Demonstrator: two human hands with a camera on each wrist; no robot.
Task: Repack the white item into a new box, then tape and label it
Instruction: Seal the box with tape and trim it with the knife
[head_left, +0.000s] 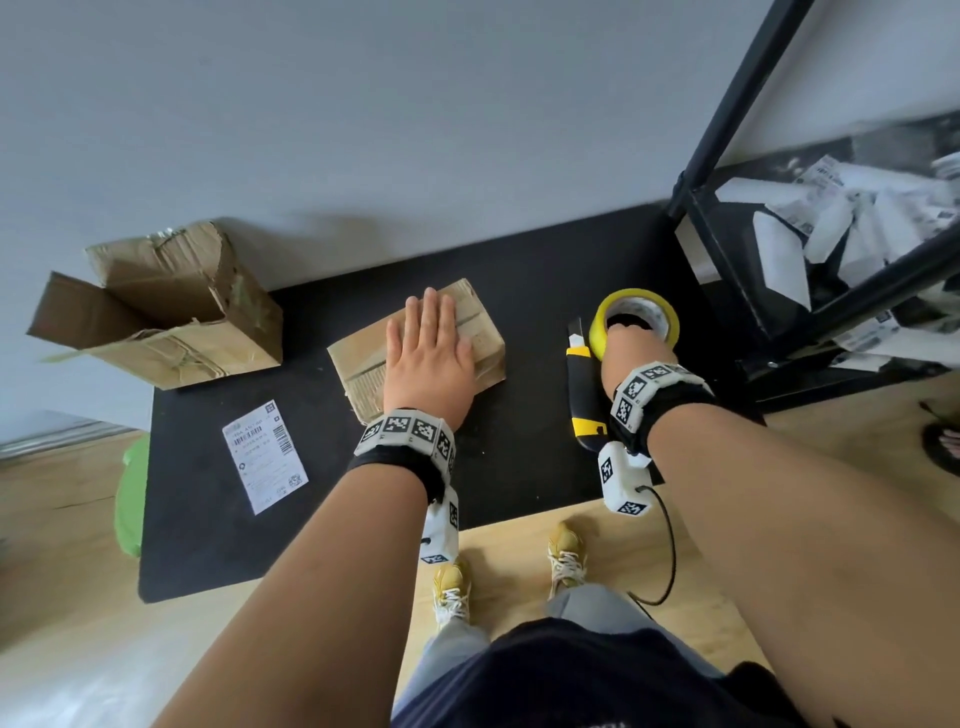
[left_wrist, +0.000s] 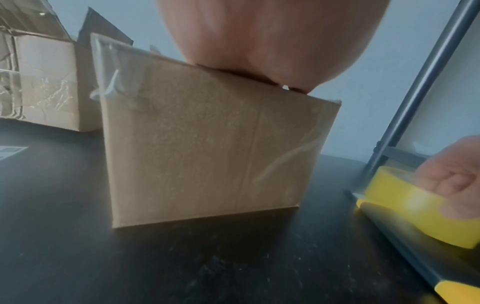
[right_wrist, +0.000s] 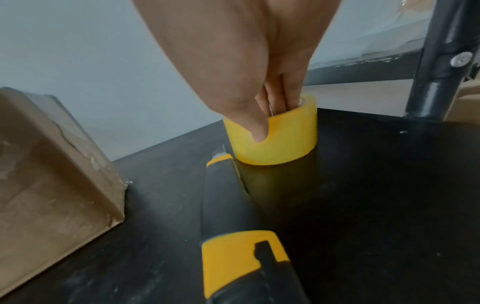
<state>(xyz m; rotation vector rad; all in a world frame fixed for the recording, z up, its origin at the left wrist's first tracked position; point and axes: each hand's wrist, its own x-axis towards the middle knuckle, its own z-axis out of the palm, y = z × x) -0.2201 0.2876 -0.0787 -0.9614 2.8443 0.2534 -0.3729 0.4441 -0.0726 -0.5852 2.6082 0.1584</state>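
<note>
Left grip (head_left: 429, 358) flat, fingers straight, pressing closed box (head_left: 483, 332) at worktop (head_left: 519, 441) centre; box long axis runs near-left to far-right. Right grip (head_left: 631, 345) pinching yellow tape roll (head_left: 670, 312), fingers inside core, thumb outside, beside utility knife (head_left: 582, 395).

On a black mat (head_left: 218, 545), the left hand (head_left: 428, 358) lies flat atop a small closed cardboard box (head_left: 483, 332). To its right, the right hand (head_left: 631, 348) reaches into a yellow tape roll (head_left: 670, 312) beside a yellow-black utility knife (head_left: 582, 395). A white shipping label (head_left: 265, 457) lies near left, and an open torn cardboard box (head_left: 171, 312) sits far left.
</note>
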